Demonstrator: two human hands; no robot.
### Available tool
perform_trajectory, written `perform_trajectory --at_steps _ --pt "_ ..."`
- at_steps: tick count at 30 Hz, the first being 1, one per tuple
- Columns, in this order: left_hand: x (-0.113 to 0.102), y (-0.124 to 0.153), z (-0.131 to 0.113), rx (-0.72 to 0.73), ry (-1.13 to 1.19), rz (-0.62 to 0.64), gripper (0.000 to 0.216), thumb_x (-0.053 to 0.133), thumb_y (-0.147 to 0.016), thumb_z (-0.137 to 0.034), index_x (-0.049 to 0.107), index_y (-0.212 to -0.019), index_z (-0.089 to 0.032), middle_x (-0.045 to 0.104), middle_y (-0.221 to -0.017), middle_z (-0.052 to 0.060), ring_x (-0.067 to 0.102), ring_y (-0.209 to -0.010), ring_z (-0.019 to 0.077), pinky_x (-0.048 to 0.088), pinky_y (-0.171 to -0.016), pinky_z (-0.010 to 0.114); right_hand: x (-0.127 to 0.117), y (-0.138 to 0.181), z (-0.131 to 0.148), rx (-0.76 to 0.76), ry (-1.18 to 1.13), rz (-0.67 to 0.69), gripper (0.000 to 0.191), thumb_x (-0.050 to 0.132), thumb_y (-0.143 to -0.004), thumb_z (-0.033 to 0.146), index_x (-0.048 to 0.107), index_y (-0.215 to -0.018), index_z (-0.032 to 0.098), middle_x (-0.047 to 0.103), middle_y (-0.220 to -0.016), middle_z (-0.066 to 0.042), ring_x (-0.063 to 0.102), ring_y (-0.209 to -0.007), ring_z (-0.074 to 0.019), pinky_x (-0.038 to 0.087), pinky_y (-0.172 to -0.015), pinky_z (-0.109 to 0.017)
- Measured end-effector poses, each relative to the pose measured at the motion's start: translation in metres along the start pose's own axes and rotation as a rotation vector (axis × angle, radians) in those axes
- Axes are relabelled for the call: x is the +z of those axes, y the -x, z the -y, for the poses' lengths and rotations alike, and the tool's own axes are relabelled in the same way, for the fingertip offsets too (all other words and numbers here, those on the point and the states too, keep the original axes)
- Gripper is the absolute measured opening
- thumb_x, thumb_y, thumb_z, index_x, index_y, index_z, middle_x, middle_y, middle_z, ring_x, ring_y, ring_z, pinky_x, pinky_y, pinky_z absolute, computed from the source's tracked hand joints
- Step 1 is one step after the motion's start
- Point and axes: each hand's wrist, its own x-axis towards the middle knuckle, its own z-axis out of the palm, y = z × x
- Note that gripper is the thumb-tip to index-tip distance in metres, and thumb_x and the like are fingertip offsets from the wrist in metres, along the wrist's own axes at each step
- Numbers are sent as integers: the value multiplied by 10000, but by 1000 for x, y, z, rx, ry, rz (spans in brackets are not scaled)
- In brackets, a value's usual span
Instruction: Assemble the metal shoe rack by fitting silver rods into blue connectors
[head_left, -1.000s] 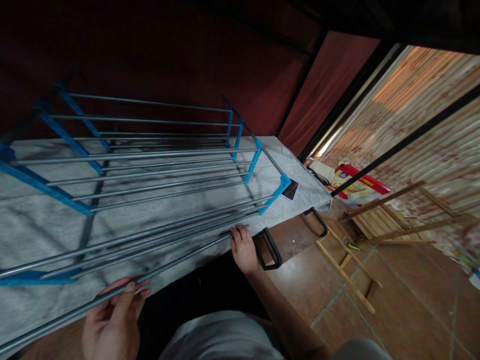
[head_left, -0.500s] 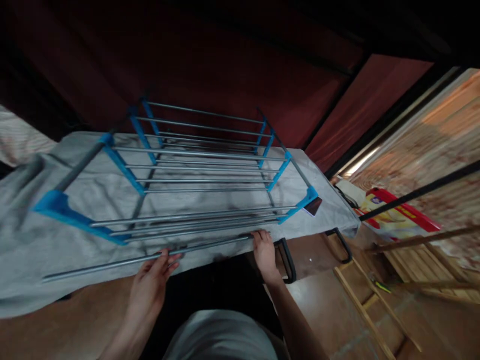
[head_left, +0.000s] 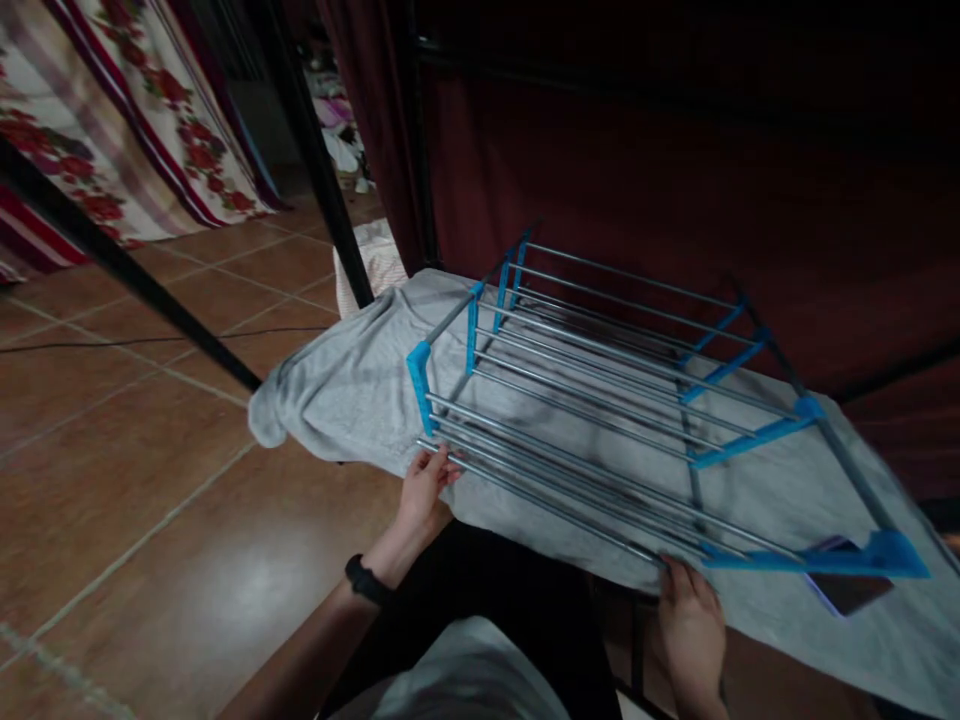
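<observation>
- Along the near edge of the grey cloth (head_left: 337,400), just in front of the blue-jointed rack (head_left: 630,352), a metal rod (head_left: 555,508) spans the space between the person's two hands; whether it rests on the cloth or is held slightly above it cannot be told.
- Its long axis slants from upper left to lower right in the view, roughly parallel to the rack's front bars; the left end points out toward the tiled floor (head_left: 150,480), close by the rack's near left bracket; the right end stops at the right hand.
- The left hand (head_left: 427,485) pinches the rod between thumb and fingers; the right hand (head_left: 691,615) bends its fingertips onto the other end, its thumb out of sight, so how firmly it grips cannot be told.
- Within the last second the left hand shifts close to the rod's left tip, where a long stretch jutted past it before; the right hand keeps to its end; this likely gives better control of both ends at once.
- The view swings leftward too; a floral curtain (head_left: 172,100) now shows, while the wooden frame and the red package are out of sight.
- Farther right, a dark phone-like slab (head_left: 847,595) lies on the cloth, partly covered by a blue corner joint.
</observation>
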Motion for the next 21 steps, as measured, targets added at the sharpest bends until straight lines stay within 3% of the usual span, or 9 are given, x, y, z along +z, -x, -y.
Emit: perform_trajectory --at_steps 7,14,18,21 --pt "-16 -21 2 154 -144 -61 557 804 -678 -493 565 -1086 -197 652 -806 2 605 -658 129 504 -660 269 2 -8 -4 -27 38 27 447 315 -947 338 601 -1237 153 662 -1147 -162 577 -1088 -321 426 -973 -471" --pt "-36 -43 6 250 -444 41 391 727 -741 -457 628 -995 -177 579 -679 -14 553 -610 153 459 -587 273 3 -9 -3 -18 44 27 467 299 -930 341 585 -1259 171 654 -1149 -162 566 -1133 -342 385 -1018 -527" --pt "-45 -51 4 324 -619 136 295 689 -790 -433 662 -953 -189 611 -729 11 549 -641 164 442 -610 281 4 -7 1 67 43 -29 439 325 -934 401 605 -1220 221 647 -1198 -151 580 -1128 -351 327 -1059 -601" --pt "-49 -51 -1 370 -728 248 243 688 -809 -414 688 -926 -200 641 -805 37 566 -700 180 464 -673 306 4 -5 0 178 20 -65 434 377 -914 478 625 -1180 240 624 -1257 -163 575 -1145 -378 368 -1006 -617"
